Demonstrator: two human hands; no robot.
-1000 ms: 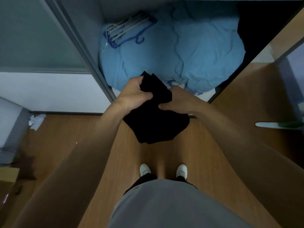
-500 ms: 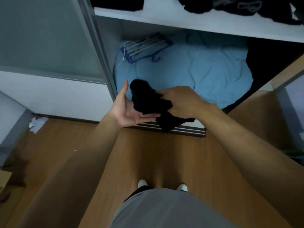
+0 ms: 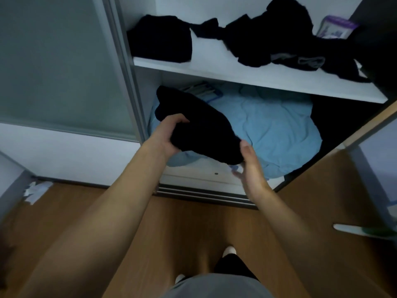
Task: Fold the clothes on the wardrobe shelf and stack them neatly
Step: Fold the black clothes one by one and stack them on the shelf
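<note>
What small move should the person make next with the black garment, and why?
Probably lift the garment onto the folded stack at the left of the shelf. It already looks folded compact. The left hand grips it, the right hand touches its near end, and it is held below the shelf. The loose pile lies to the right.

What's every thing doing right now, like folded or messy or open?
Black folded garment: held up, off the shelf.
Left hand: grips the garment.
Right hand: open, touching the garment's end.
Black stack on white shelf: folded, neat.
Black clothes heap beside it: loose, unfolded.
Light blue bedding: crumpled.
Grey sliding wardrobe door: open.
</note>
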